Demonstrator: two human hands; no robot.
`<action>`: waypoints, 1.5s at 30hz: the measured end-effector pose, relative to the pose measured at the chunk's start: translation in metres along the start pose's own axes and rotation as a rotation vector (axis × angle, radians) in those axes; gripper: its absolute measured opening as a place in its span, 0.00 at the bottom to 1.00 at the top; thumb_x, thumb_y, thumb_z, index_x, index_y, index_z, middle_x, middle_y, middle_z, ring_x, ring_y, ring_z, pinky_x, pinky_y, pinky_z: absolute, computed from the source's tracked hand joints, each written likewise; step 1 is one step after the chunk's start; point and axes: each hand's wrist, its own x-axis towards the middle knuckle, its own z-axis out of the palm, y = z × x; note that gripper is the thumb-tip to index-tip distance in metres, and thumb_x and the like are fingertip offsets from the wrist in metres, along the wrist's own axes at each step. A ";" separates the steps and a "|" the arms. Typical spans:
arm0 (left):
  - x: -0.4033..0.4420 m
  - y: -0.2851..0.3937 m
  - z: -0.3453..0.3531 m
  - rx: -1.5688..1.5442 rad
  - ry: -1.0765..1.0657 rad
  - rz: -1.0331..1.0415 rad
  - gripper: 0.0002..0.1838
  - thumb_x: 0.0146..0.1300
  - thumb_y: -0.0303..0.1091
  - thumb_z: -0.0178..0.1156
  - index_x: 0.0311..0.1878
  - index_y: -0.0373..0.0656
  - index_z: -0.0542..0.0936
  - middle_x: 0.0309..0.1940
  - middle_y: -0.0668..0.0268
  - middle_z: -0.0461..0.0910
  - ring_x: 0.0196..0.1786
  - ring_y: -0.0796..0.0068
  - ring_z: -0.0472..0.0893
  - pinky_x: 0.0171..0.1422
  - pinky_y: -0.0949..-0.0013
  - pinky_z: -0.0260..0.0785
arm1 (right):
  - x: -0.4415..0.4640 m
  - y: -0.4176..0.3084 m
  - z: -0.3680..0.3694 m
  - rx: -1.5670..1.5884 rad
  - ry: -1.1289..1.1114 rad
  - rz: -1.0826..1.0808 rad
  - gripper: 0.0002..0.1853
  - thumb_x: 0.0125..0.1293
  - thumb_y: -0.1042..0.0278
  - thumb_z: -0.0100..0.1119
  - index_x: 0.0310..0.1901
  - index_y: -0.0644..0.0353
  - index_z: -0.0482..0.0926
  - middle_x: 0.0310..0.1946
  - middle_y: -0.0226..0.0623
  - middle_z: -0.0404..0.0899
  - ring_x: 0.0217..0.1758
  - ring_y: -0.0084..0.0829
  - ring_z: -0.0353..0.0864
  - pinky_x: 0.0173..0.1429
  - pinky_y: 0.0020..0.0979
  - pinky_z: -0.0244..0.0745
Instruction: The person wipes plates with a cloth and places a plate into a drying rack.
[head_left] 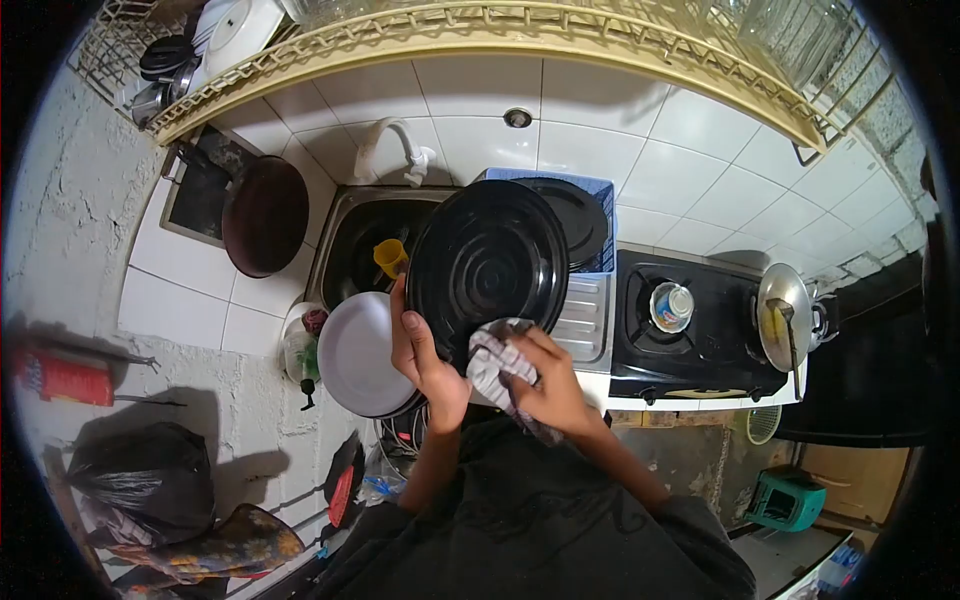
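A round black plate [490,262] is held up in front of me, its ringed face showing. My left hand [428,365] grips the plate's lower left edge, thumb on the near side. In my right hand [550,385] a checked cloth [495,365] is bunched up, pressed against the plate's lower right rim. Just left of my left hand lies a pale plate [362,355], on top of darker dishes that are mostly covered. Behind the held plate, another black plate [580,225] rests in a blue basket [597,188].
A sink [340,215] with a yellow cup [389,257] and white faucet [395,140] lies beyond. The black stove [690,340] on the right bears a can [678,303] and a wok [782,300]. A frying pan [265,215] leans at left. Overhead hangs a dish rack [500,35].
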 end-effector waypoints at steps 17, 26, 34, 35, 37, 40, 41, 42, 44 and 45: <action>-0.010 0.003 0.001 0.174 -0.051 -0.015 0.28 0.85 0.45 0.42 0.70 0.27 0.72 0.66 0.52 0.76 0.67 0.66 0.73 0.74 0.65 0.60 | 0.013 -0.028 0.000 0.081 -0.139 -0.083 0.33 0.53 0.83 0.60 0.65 0.58 0.78 0.58 0.51 0.77 0.61 0.58 0.79 0.64 0.45 0.77; -0.020 -0.003 0.003 0.103 -0.102 -0.056 0.28 0.84 0.44 0.43 0.69 0.26 0.73 0.67 0.51 0.76 0.70 0.65 0.72 0.78 0.62 0.56 | 0.073 -0.030 0.004 0.098 0.223 -0.176 0.27 0.51 0.86 0.55 0.56 0.64 0.81 0.47 0.53 0.80 0.51 0.56 0.82 0.59 0.40 0.77; -0.016 -0.002 -0.002 0.114 -0.127 -0.053 0.28 0.84 0.43 0.42 0.71 0.27 0.71 0.65 0.54 0.76 0.68 0.67 0.73 0.76 0.63 0.60 | 0.063 -0.027 0.011 0.061 0.171 -0.299 0.27 0.51 0.87 0.56 0.57 0.63 0.80 0.48 0.51 0.78 0.52 0.54 0.82 0.59 0.42 0.77; -0.016 0.000 -0.003 0.153 -0.140 -0.064 0.29 0.84 0.45 0.42 0.72 0.28 0.70 0.66 0.55 0.75 0.69 0.67 0.73 0.77 0.63 0.59 | 0.069 -0.020 0.011 0.058 0.202 -0.299 0.27 0.51 0.87 0.56 0.56 0.64 0.80 0.47 0.51 0.79 0.52 0.54 0.82 0.58 0.42 0.77; -0.018 0.007 0.002 0.278 -0.161 0.014 0.29 0.84 0.46 0.43 0.71 0.28 0.71 0.67 0.54 0.75 0.70 0.67 0.71 0.78 0.63 0.56 | 0.085 -0.016 0.006 0.052 0.425 -0.124 0.23 0.54 0.87 0.55 0.54 0.66 0.80 0.45 0.54 0.81 0.51 0.54 0.83 0.57 0.40 0.77; -0.023 0.011 0.009 0.267 -0.144 -0.047 0.26 0.83 0.40 0.46 0.69 0.26 0.73 0.66 0.55 0.78 0.67 0.69 0.74 0.75 0.66 0.59 | 0.097 -0.020 0.004 0.041 0.588 -0.165 0.24 0.55 0.85 0.56 0.56 0.66 0.79 0.47 0.53 0.81 0.50 0.53 0.82 0.57 0.39 0.76; -0.025 0.001 0.006 0.218 -0.136 -0.037 0.25 0.83 0.39 0.47 0.69 0.26 0.73 0.63 0.56 0.79 0.64 0.71 0.75 0.71 0.68 0.62 | 0.089 -0.023 0.006 0.033 0.511 -0.157 0.23 0.56 0.84 0.57 0.56 0.65 0.79 0.47 0.52 0.80 0.50 0.53 0.81 0.58 0.39 0.76; -0.026 -0.008 0.003 0.169 -0.128 -0.027 0.24 0.83 0.37 0.48 0.69 0.26 0.73 0.60 0.57 0.81 0.61 0.72 0.77 0.68 0.69 0.65 | 0.081 -0.023 0.010 0.031 0.416 -0.267 0.23 0.56 0.83 0.58 0.56 0.65 0.79 0.47 0.52 0.79 0.50 0.53 0.81 0.58 0.40 0.77; -0.026 -0.017 -0.010 0.150 -0.178 -0.019 0.24 0.83 0.38 0.48 0.69 0.27 0.73 0.59 0.58 0.82 0.60 0.72 0.78 0.68 0.69 0.66 | 0.072 -0.024 0.011 -0.003 0.231 -0.398 0.23 0.58 0.81 0.58 0.57 0.65 0.78 0.45 0.53 0.78 0.49 0.54 0.80 0.56 0.42 0.77; -0.026 -0.018 -0.014 0.141 -0.204 -0.018 0.24 0.83 0.38 0.48 0.70 0.27 0.73 0.58 0.59 0.82 0.60 0.72 0.78 0.68 0.69 0.66 | 0.075 -0.020 0.010 -0.010 0.311 -0.354 0.23 0.58 0.81 0.58 0.57 0.65 0.78 0.45 0.54 0.78 0.49 0.54 0.80 0.55 0.43 0.77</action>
